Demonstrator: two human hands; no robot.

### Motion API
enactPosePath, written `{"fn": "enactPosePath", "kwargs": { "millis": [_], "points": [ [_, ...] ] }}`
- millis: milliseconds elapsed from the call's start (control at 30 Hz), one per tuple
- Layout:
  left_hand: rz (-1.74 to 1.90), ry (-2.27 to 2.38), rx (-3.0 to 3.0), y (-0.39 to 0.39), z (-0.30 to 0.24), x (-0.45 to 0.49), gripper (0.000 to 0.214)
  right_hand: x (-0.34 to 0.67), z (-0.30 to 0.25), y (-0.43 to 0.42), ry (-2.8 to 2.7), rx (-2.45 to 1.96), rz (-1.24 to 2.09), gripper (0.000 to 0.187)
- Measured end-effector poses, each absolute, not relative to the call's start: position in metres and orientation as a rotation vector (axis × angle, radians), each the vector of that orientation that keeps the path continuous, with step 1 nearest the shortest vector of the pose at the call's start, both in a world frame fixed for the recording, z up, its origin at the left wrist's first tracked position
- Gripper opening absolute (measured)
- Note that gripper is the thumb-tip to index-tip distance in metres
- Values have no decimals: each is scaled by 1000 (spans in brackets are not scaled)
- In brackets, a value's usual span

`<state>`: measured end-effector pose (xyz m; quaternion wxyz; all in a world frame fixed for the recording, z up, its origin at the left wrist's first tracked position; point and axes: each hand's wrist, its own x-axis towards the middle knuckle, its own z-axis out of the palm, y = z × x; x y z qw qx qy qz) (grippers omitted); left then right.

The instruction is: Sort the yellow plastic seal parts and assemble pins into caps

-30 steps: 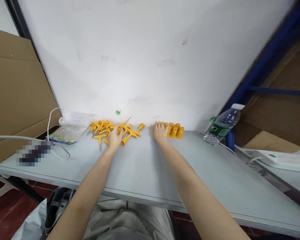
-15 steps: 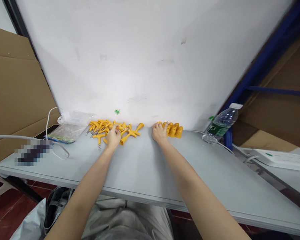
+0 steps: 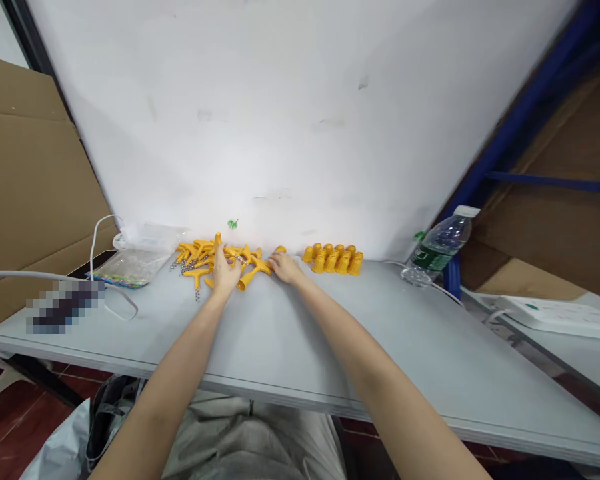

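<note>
A pile of yellow T-handled corkscrews [image 3: 196, 254] lies at the back of the grey table [image 3: 300, 340], against the white board. My left hand [image 3: 225, 272] rests at the pile's right side, fingers curled round one yellow corkscrew [image 3: 218, 239] whose end sticks up above the hand. My right hand [image 3: 286, 267] is just right of the pile, fingers drawn together on a yellow cone-ended sheath [image 3: 280, 250]. A row of several yellow sheaths [image 3: 336, 260] stands further right, apart from both hands.
A clear water bottle [image 3: 437, 245] leans at the back right. A plastic bag [image 3: 136, 261], a white cable [image 3: 111, 300] and a dark flat device lie at the left. Cardboard stands on the left, and a white power strip [image 3: 555, 315] lies on the right.
My right hand left the row of yellow sheaths and moved left to the sheath beside the pile. My left hand tilted its corkscrew upright and stayed in place.
</note>
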<state>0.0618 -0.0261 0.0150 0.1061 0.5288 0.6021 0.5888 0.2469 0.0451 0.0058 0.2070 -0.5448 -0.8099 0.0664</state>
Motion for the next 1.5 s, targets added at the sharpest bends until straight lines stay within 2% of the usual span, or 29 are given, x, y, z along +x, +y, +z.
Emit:
{"fn": "enactPosePath", "kwargs": {
  "millis": [100,333,600,867,1100,1267,1500],
  "points": [
    [1783,1734,1537,-26,15,62,61,243,-7,41,-2248,-1506,276,34],
    [1901,1839,1423,-30,23,58,44,250,-18,25,-2176,-1501,311,37],
    [1878,1911,1421,-27,27,48,52,253,-14,18,-2187,-1452,271,21],
    [1498,2235,1707,6,38,-1,62,253,-13,16,-2198,-1447,224,14],
    [838,2412,1643,18,21,-40,48,252,-13,14,-2177,-1534,128,18],
    [885,2414,1635,19,5,-46,47,255,-21,22,-1979,-1516,213,13],
    [953,2438,1548,17,3,-39,46,258,-22,26,-1665,-1767,346,35]
  ]
}}
